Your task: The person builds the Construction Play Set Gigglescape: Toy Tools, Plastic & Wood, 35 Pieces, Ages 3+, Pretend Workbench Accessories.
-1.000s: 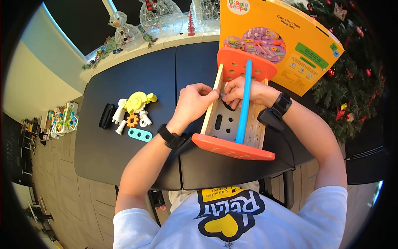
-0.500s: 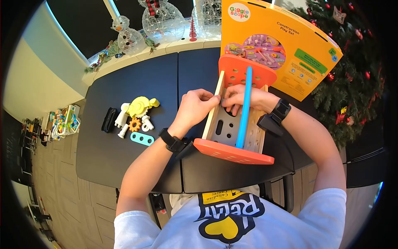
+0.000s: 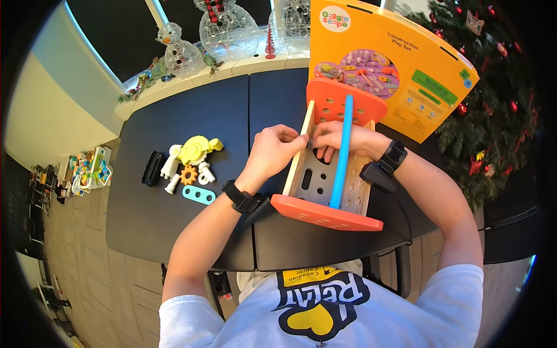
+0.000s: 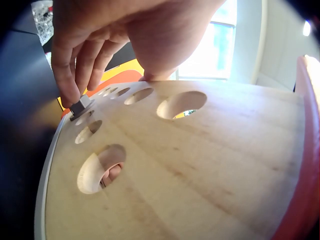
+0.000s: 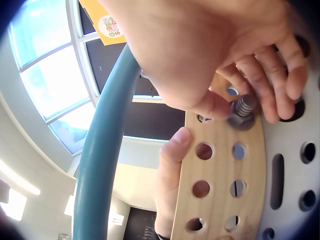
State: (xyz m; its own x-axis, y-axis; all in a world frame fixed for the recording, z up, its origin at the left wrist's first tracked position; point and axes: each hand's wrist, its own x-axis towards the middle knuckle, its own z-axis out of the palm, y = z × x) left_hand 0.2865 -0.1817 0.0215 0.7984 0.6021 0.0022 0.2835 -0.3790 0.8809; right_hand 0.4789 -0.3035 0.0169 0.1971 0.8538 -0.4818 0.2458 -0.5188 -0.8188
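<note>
Tabletop (image 3: 151,226) holds loose parts at ten to eleven o'clock from the person: a black thing (image 3: 153,168), a white piece (image 3: 170,165), a white bolt (image 3: 172,184), an orange gear (image 3: 188,174), a yellow-green toy (image 3: 194,151), a teal strip (image 3: 199,194) and a white screw (image 3: 207,172). These all lie apart from the toy box (image 3: 355,197), so there may be lots left to add.

The toy box sits at twelve o'clock. Its red ends (image 3: 328,213), grey floor (image 5: 292,175) and blue bar (image 3: 342,151) are on, so that part looks done. A grey bolt (image 4: 80,104) goes through its left wood wall (image 5: 220,170). The left hand (image 3: 271,151) curls over the wall, its fingers holding the bolt's head outside. Inside, the right hand (image 3: 358,138) pinches a grey nut (image 5: 242,121), and some thread pokes out past it. So the nut is on, and maybe needs more twisting; how tight it is cannot be told. Holes nearer the person have no bolts. A yellow box (image 3: 406,64) stands at one o'clock.
</note>
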